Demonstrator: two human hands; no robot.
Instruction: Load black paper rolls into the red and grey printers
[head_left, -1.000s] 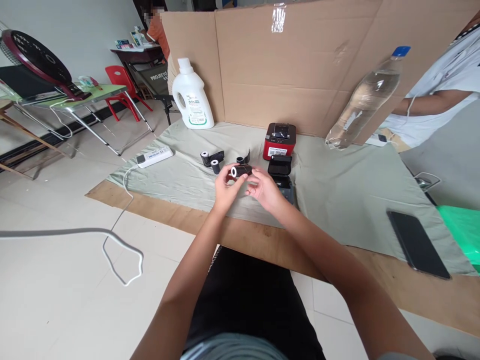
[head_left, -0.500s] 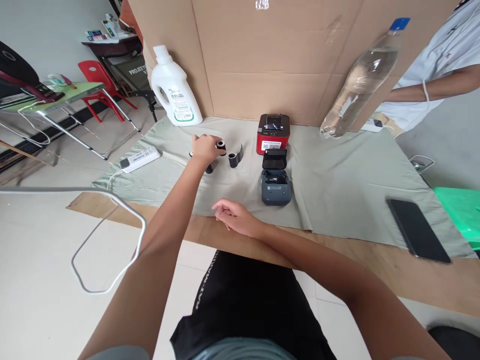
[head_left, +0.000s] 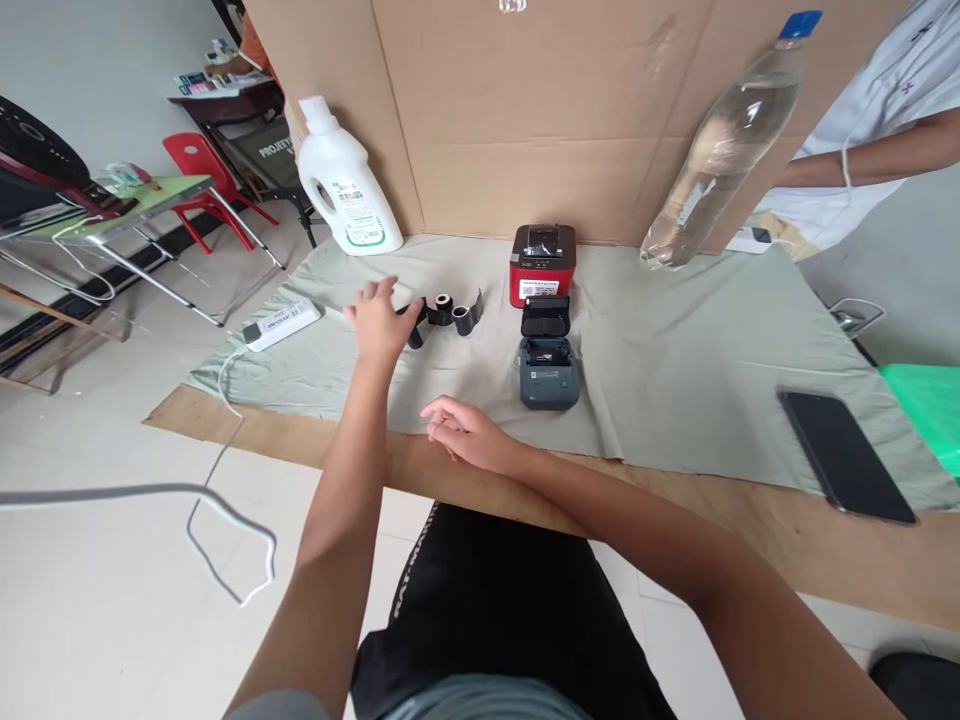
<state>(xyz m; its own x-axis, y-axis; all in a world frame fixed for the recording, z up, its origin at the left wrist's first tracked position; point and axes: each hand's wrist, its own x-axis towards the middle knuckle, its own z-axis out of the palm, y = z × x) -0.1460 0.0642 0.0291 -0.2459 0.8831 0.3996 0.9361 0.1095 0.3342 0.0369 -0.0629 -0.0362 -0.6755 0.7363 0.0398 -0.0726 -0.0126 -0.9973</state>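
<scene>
My left hand (head_left: 381,320) is over the left part of the cloth with its fingers spread, beside a group of small black rolls. One black roll (head_left: 415,337) lies partly hidden by its thumb. To the right are a black roll with a white core (head_left: 443,303) and another black roll (head_left: 465,318) with a loose end standing up. My right hand (head_left: 469,434) rests at the table's front edge, fingers loosely curled, with nothing visible in it. A dark blue-grey label printer (head_left: 550,383) stands with its lid up, in front of a red and black printer (head_left: 541,270).
A white detergent jug (head_left: 352,195) and a large water bottle (head_left: 724,150) stand by the cardboard panel (head_left: 525,100). A white power strip (head_left: 283,324) lies on the left, a black phone (head_left: 846,455) on the right. Another person's arm (head_left: 885,155) is at the far right.
My left hand has moved left, off the roll with the white core, and its fingers have spread. That roll stays on the cloth. My right hand has hardly moved.
</scene>
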